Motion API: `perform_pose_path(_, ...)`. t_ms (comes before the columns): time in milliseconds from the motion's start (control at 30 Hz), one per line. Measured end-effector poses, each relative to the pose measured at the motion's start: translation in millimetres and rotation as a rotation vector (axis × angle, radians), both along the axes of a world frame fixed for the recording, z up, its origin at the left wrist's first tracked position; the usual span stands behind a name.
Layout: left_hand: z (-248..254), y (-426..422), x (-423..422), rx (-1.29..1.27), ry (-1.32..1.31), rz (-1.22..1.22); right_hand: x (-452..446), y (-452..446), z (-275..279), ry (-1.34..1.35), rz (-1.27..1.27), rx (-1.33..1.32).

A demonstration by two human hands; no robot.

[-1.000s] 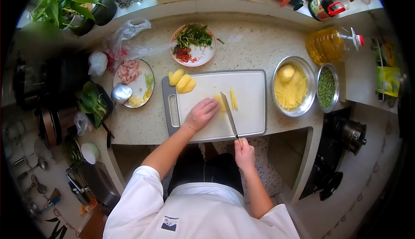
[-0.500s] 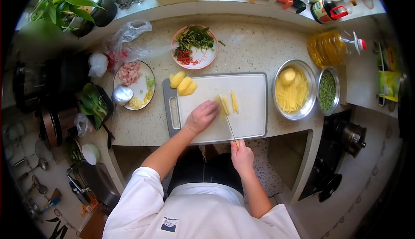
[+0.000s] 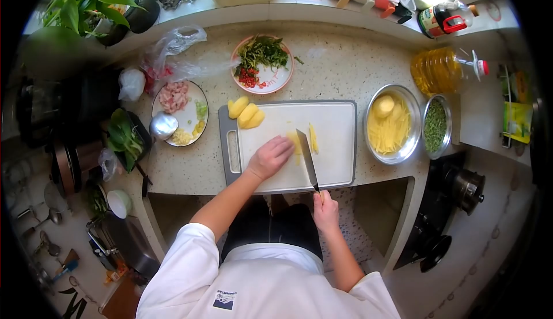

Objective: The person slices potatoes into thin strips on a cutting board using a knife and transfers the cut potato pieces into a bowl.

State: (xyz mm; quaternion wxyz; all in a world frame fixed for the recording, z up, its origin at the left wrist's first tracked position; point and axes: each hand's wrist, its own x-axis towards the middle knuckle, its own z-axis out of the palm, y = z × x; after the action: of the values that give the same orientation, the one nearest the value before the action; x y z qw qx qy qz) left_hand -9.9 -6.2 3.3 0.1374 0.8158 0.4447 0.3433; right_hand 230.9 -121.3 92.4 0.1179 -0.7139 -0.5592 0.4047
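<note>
My right hand [image 3: 326, 210] is closed round the handle of a kitchen knife [image 3: 307, 160], whose broad blade now leans with its flat side showing. With fingers together, my left hand [image 3: 272, 156] presses down on potato slices [image 3: 294, 141] just left of the blade. Cut potato strips [image 3: 313, 139] lie to the blade's right. All this is on a white cutting board [image 3: 337, 160] with a grey edge. Peeled potato pieces [image 3: 246, 114] rest at its upper left corner. A metal bowl [image 3: 368, 146] to the right holds potato shreds and a whole peeled potato.
Behind the board is a plate [image 3: 275, 81] with green leaves and chopped red pepper. A plate [image 3: 185, 114] on the left carries raw meat, chopped bits and a metal spoon [image 3: 163, 125]. At right are a bowl of chopped greens [image 3: 435, 126] and an oil jug [image 3: 436, 70].
The knife blade has tilted from edge-on to showing its flat side, and the right hand has shifted slightly right. The left hand stays on the slices. The view has moved slightly.
</note>
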Motion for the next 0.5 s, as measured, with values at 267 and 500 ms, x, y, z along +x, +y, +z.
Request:
perform_pose_path(267,-0.3,0.9,0.9,0.005,-0.015,0.013,2.2,-1.8,2.7,-0.031,0.056,-0.002)
perform_pose_path(500,-0.1,0.6,1.5,0.005,0.006,0.016,-3.1,0.8,6.6,-0.130,0.077,-0.055)
